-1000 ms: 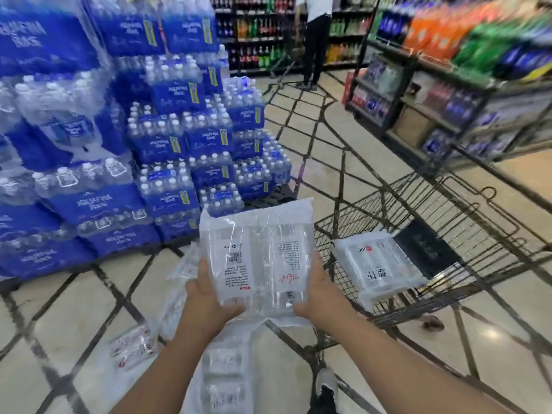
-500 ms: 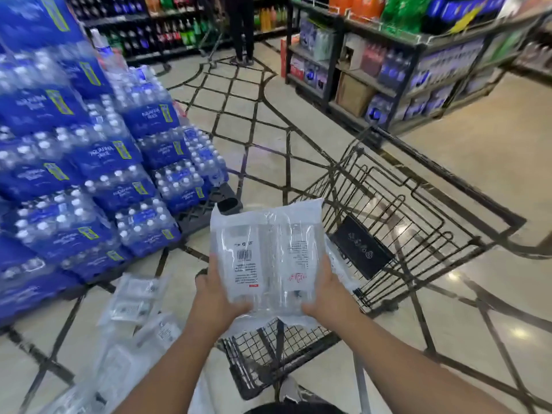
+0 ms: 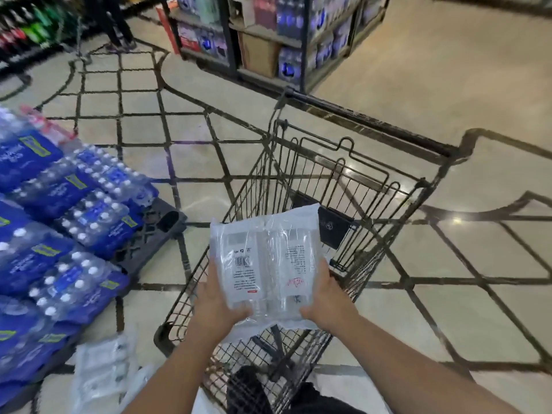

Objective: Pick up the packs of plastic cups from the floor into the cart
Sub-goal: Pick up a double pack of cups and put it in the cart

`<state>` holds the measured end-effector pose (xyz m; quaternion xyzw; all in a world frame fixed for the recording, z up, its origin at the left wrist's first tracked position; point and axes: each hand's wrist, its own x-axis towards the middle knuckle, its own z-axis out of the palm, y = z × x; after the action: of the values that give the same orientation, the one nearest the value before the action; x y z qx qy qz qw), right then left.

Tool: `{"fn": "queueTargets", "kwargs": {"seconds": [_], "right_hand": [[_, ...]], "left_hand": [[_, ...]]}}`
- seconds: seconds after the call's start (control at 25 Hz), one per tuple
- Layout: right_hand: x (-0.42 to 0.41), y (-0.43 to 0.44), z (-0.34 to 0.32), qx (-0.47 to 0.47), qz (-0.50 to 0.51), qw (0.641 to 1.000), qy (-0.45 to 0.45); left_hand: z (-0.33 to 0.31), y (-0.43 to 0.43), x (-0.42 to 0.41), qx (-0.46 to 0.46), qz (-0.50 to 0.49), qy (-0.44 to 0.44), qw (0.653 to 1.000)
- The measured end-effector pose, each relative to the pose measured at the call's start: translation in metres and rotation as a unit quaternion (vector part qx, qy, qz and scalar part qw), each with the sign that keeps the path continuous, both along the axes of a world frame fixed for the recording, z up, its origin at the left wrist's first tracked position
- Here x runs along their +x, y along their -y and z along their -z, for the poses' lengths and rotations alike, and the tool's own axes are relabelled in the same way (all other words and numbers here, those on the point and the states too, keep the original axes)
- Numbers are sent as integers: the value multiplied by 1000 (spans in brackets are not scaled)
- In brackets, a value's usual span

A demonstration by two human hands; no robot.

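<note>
A clear plastic-wrapped pack of plastic cups (image 3: 265, 261) with white labels and a barcode is held up over the black wire cart (image 3: 352, 186). My left hand (image 3: 218, 300) grips its lower left edge and my right hand (image 3: 325, 297) grips its lower right edge. The pack hangs above the cart's basket, near its close end. More packs of cups (image 3: 101, 372) lie on the floor at the lower left, beside the cart. The pack hides most of the basket floor beneath it.
A pallet of blue shrink-wrapped water bottle packs (image 3: 59, 228) stands on the left, close to the cart. Store shelving with boxes and drinks (image 3: 268, 40) stands beyond the cart. A person's legs (image 3: 116, 28) show far back on the left. Tiled floor lies to the right.
The view has swung right and down, so the cart is now straight ahead. The pack, held by both hands throughout, has moved from beside the cart to above its basket.
</note>
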<state>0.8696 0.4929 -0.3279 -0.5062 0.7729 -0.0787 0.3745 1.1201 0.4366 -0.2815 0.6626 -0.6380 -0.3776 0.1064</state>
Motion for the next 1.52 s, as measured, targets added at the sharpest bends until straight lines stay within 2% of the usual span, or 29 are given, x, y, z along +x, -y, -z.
{"fn": "queueTargets", "kwargs": {"seconds": [0.16,0.32,0.56,0.8,1.04,1.28,1.4,1.52], "right_hand": [[4,10,30,42,94,994,35],[8,15,65,62,159,982,77],[3,33,92,130,137,981,37],[-14,47,109,140,138,980,34],[-16,40,96,127,68,990,9],[-9,29,65,132,-49,989,-36],[1,30,45,110,-129,984,-63],[24,35,26,77,-202,973,-77]], "left_hand": [[25,46,-11,49,77,25,995],[58,79,-15,88,155,86,980],[107,105,-27,98,169,86,977],[139,116,-42,94,189,110,971],[141,109,-45,71,230,116,964],[90,69,-36,35,214,173,961],[61,39,-10,24,151,224,963],[41,-8,32,17,52,230,972]]}}
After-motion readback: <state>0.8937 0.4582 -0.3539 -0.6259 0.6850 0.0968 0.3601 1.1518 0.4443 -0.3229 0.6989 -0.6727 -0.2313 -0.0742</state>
